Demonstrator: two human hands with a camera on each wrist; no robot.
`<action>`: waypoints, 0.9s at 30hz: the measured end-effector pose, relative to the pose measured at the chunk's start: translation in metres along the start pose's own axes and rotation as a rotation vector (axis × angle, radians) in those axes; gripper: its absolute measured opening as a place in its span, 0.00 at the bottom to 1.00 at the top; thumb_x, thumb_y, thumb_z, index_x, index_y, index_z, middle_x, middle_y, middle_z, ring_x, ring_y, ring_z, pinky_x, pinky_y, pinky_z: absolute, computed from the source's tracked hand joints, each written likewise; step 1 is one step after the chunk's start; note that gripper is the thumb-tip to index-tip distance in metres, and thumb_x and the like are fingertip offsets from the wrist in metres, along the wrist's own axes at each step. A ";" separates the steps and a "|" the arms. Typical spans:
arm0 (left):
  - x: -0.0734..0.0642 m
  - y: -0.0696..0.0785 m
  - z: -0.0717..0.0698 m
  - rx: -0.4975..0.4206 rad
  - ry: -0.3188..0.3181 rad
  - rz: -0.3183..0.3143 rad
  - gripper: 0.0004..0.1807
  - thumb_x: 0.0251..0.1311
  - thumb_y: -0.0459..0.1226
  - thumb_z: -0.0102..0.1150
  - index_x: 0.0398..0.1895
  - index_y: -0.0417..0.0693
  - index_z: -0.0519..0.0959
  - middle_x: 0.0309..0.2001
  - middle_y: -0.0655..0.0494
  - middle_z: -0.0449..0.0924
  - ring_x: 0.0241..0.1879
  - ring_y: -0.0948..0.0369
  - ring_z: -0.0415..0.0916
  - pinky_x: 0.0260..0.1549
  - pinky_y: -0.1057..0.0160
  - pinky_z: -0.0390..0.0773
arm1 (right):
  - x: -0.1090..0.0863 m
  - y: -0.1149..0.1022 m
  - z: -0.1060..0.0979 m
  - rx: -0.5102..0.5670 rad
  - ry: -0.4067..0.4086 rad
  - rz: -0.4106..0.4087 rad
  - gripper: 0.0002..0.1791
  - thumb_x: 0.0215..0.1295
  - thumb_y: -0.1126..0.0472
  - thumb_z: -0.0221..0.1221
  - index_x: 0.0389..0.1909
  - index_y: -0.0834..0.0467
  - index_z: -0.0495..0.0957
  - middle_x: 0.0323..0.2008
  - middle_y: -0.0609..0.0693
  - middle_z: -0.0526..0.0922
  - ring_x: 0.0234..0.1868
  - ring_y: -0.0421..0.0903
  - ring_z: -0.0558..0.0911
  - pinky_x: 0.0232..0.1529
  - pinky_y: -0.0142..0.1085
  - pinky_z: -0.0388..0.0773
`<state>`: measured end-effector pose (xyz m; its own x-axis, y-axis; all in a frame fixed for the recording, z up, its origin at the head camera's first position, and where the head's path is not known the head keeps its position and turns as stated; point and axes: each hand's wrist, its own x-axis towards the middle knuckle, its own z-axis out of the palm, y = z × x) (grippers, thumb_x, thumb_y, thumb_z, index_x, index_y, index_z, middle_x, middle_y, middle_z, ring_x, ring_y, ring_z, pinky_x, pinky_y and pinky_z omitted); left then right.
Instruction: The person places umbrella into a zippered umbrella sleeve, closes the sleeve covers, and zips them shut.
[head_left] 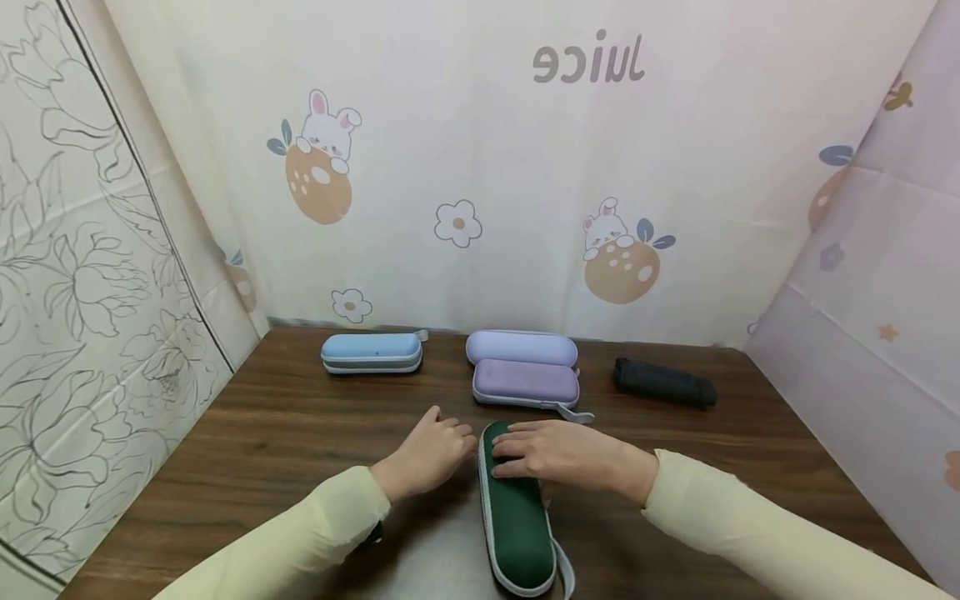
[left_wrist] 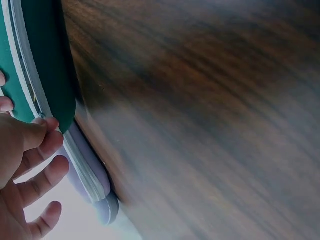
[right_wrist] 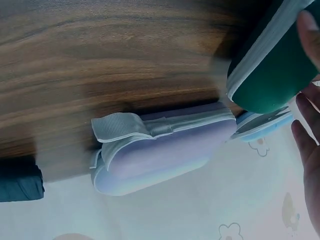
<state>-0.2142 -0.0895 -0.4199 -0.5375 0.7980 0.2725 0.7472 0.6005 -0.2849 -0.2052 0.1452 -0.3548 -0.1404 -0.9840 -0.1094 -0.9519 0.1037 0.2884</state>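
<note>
A long dark green zip case point(head_left: 517, 517) with a pale grey zip edge and a wrist strap lies lengthwise on the table in the head view. My left hand point(head_left: 431, 454) is at its left side near the far end. In the left wrist view, thumb and forefinger pinch the small zipper pull point(left_wrist: 41, 116) on the zip, while the other fingers are spread. My right hand point(head_left: 566, 454) grips the green case from the right, fingers across the top and thumb point(right_wrist: 309, 32) against its side. The zip shows a narrow gap beside the pull in the left wrist view.
Beyond the green case lie a purple case point(head_left: 525, 379) with a grey strap and a lilac case point(head_left: 521, 346) behind it. A light blue case point(head_left: 371, 352) is at the back left. The black folded bundle point(head_left: 663, 383) lies back right, before the printed curtain point(head_left: 525, 267).
</note>
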 end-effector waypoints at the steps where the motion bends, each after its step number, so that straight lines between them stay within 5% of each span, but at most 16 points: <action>1: 0.001 0.000 -0.001 -0.006 -0.011 0.000 0.04 0.62 0.42 0.61 0.33 0.55 0.84 0.33 0.62 0.81 0.33 0.63 0.77 0.32 0.60 0.67 | 0.001 0.000 0.000 0.015 0.002 0.010 0.41 0.41 0.43 0.72 0.60 0.50 0.75 0.58 0.49 0.74 0.62 0.43 0.70 0.64 0.38 0.61; 11: -0.001 0.007 -0.009 -0.002 0.007 0.073 0.03 0.60 0.40 0.62 0.33 0.56 0.84 0.33 0.64 0.81 0.33 0.62 0.76 0.36 0.55 0.72 | 0.002 -0.002 0.010 0.009 0.085 0.123 0.38 0.44 0.31 0.64 0.50 0.53 0.79 0.40 0.46 0.76 0.41 0.42 0.74 0.48 0.35 0.72; 18: -0.013 0.003 -0.010 0.032 -0.026 0.059 0.06 0.57 0.36 0.63 0.35 0.58 0.84 0.36 0.65 0.82 0.38 0.62 0.77 0.41 0.50 0.74 | -0.017 -0.005 0.016 0.017 0.098 0.344 0.32 0.51 0.30 0.60 0.36 0.57 0.81 0.25 0.46 0.72 0.28 0.43 0.70 0.32 0.37 0.71; 27: -0.021 -0.002 -0.010 0.021 0.034 0.041 0.03 0.56 0.37 0.64 0.32 0.55 0.84 0.33 0.63 0.81 0.35 0.62 0.77 0.37 0.53 0.74 | -0.031 -0.018 0.020 0.057 0.133 0.566 0.30 0.50 0.33 0.64 0.26 0.61 0.80 0.21 0.49 0.72 0.23 0.44 0.72 0.20 0.36 0.71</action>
<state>-0.2005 -0.1074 -0.4161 -0.4927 0.8200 0.2914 0.7598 0.5686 -0.3154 -0.1887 0.1771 -0.3753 -0.5996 -0.7824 0.1682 -0.7523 0.6228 0.2150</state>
